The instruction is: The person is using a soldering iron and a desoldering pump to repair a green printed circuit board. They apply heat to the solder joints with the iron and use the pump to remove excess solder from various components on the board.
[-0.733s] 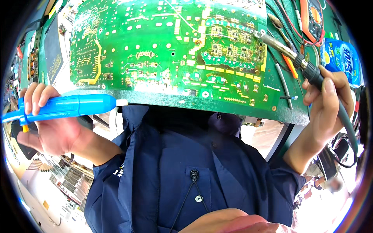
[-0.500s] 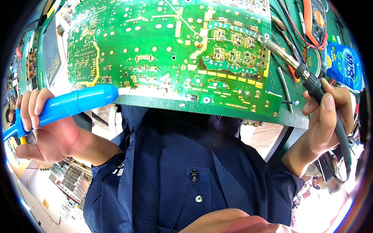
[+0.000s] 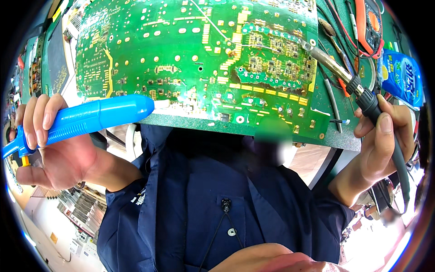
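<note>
A large green circuit board (image 3: 181,50) lies in front of me, with gold pads and small chips on it. A white wire (image 3: 210,20) runs over its upper part. My left hand (image 3: 68,161) is wrapped around a blue solder sucker (image 3: 97,115), whose pale nozzle (image 3: 161,104) is over the board's near left part. In my right hand (image 3: 383,140) I grip a soldering iron (image 3: 333,65) by its dark handle. Its tip is at the board's right side, by the row of holes above the chips; whether it touches cannot be made out.
Right of the board lie a brush (image 3: 327,28), a grey pen-like tool (image 3: 331,97), cables, an orange multimeter (image 3: 372,22) and a blue plastic pouch (image 3: 401,77). A black flat item (image 3: 58,59) sits at the left. The table's near edge (image 3: 195,123) runs below the board.
The solder sucker has moved a little to the right, its nozzle farther over the board. The board has shifted very slightly left. The soldering iron's tip has stayed nearly in place.
</note>
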`<control>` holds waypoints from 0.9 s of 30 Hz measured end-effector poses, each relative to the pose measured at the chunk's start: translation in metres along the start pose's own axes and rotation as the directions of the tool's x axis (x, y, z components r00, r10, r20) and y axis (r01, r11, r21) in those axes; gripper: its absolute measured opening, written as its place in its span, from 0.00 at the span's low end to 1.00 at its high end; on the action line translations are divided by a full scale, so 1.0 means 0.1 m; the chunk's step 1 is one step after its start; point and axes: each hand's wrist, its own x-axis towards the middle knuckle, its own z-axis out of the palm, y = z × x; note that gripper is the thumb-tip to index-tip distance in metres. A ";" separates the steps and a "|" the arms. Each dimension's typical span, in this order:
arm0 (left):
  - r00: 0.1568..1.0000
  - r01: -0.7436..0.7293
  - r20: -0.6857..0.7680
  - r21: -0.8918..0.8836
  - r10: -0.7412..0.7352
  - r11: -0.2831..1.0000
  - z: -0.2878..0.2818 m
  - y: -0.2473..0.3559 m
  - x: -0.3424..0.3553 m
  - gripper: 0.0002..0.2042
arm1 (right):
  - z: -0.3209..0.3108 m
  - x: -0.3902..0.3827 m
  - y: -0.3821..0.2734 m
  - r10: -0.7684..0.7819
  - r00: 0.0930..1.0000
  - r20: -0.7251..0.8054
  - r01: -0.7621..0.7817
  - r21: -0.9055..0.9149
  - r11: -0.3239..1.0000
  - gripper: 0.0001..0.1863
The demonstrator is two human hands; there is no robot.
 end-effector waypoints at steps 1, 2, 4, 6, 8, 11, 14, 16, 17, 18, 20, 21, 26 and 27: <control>1.000 0.007 -0.003 -0.004 -0.007 1.000 0.01 0.00 0.00 0.23 | 0.00 0.00 0.00 0.002 1.000 0.002 -0.002 0.000 1.000 0.15; 1.000 -0.004 -0.008 -0.013 0.004 1.000 0.01 0.00 0.00 0.23 | 0.00 0.00 0.00 0.002 1.000 0.004 -0.002 0.001 1.000 0.15; 1.000 -0.026 -0.018 -0.030 0.025 0.999 0.02 0.00 0.00 0.22 | -0.01 0.01 0.00 0.001 1.000 0.009 -0.001 0.009 1.000 0.15; 0.996 -0.089 -0.033 -0.070 0.087 0.994 0.07 -0.03 0.02 0.21 | -0.01 0.02 -0.01 -0.010 1.000 0.024 0.009 0.035 0.999 0.14; 0.986 -0.152 -0.086 -0.067 0.146 0.986 0.18 -0.08 0.07 0.19 | -0.01 0.02 -0.01 0.000 1.000 0.029 -0.002 0.060 0.998 0.13; 0.991 -0.070 0.102 -0.164 0.088 0.984 0.32 -0.20 0.13 0.23 | 0.00 0.02 -0.02 0.030 0.999 0.020 -0.031 0.072 0.997 0.11; 0.984 -0.176 -0.041 -0.089 0.173 0.980 0.49 -0.29 0.19 0.12 | 0.00 0.02 -0.04 0.019 1.000 0.018 -0.020 0.057 0.998 0.08; 0.990 -0.139 0.025 -0.030 0.139 0.990 0.55 -0.32 0.23 0.11 | -0.02 0.01 -0.02 0.011 1.000 0.029 -0.013 0.056 0.998 0.07; 0.994 -0.103 0.031 -0.064 0.105 0.993 0.57 -0.32 0.29 0.11 | -0.02 0.01 -0.02 0.018 0.999 0.028 -0.020 0.065 0.998 0.07; 0.995 -0.095 0.026 -0.048 0.096 0.994 0.59 -0.35 0.30 0.12 | -0.02 0.01 -0.01 0.025 0.999 0.028 -0.027 0.073 0.997 0.07; 0.997 -0.079 0.012 -0.015 0.079 0.997 0.63 -0.40 0.32 0.13 | -0.04 0.03 0.00 0.023 0.998 0.050 -0.027 0.092 0.995 0.07; 0.995 -0.096 0.010 0.038 0.095 0.995 0.65 -0.45 0.33 0.13 | -0.04 0.03 -0.01 0.022 0.998 0.060 -0.028 0.101 0.995 0.07; 0.977 -0.199 0.103 0.120 0.187 0.973 0.80 -0.74 0.29 0.13 | -0.02 0.01 -0.03 -0.025 0.997 0.073 0.018 0.093 0.996 0.08; 0.970 -0.220 0.134 0.127 0.203 0.967 0.83 -0.83 0.29 0.13 | -0.02 -0.01 -0.03 -0.019 0.998 0.064 0.013 0.087 0.996 0.08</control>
